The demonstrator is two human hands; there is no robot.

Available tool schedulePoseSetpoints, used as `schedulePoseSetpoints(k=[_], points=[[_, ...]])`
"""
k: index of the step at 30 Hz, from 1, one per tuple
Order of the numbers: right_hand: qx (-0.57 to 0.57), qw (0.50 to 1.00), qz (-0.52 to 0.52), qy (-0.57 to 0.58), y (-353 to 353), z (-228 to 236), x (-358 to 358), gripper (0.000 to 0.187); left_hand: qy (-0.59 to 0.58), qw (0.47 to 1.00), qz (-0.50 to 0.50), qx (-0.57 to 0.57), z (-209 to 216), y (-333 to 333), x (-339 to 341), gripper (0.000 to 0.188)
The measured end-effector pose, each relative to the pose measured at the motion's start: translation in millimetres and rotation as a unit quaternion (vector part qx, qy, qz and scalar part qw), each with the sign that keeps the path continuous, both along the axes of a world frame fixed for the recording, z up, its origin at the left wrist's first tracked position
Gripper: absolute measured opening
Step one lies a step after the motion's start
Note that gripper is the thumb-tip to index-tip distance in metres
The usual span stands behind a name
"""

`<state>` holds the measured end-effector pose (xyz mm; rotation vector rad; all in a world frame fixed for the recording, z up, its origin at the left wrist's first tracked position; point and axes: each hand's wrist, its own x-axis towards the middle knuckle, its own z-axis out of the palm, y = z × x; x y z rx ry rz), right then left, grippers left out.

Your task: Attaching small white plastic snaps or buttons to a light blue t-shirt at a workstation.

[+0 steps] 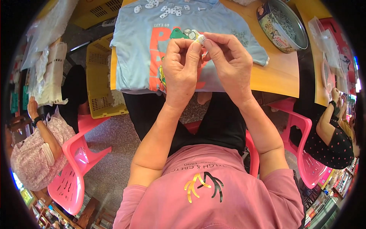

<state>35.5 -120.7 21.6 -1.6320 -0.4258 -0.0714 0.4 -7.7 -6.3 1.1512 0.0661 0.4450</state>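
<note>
A small white plastic piece (201, 38) is pinched between the fingertips of both hands, above a light blue printed T-shirt (131, 57) spread over the table. My left hand (181, 57) is closed on the piece from the left. From the right, my right hand (228, 53) grips it with thumb and forefinger. Farther back on the shirt lie several loose white plastic pieces (174, 11), each with small holes. A little heap of small grey metal parts (241, 37), screw-like in look, rests on the shirt beyond my right hand.
An oval tin (291, 47) filled with similar grey metal parts stands at the table's (280, 76) right. Left of the table is a yellow plastic crate (100, 76). Pink chairs (72, 179) stand on both sides. One person (44, 149) works at the left, another (324, 141) at the right.
</note>
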Motion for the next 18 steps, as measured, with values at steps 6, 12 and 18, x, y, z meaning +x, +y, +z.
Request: schedulePoseSetpoints(k=[6, 12, 18], points=[[0.008, 0.999, 0.008, 0.03, -1.8, 4.6, 1.3, 0.018, -0.003, 0.999, 0.0, 0.05, 2.2, -1.0, -0.4, 0.01], [0.062, 0.993, 0.037, 0.091, -6.1, 13.3, 2.8, 0.017, -0.044, 0.998, -0.008, 0.033, -0.1, -2.2, -0.2, 0.012], [0.109, 0.98, 0.094, 0.14, -6.5, 19.4, 1.7, 0.021, -0.039, 0.998, 0.011, 0.052, -4.1, 2.5, -2.3, 0.032]])
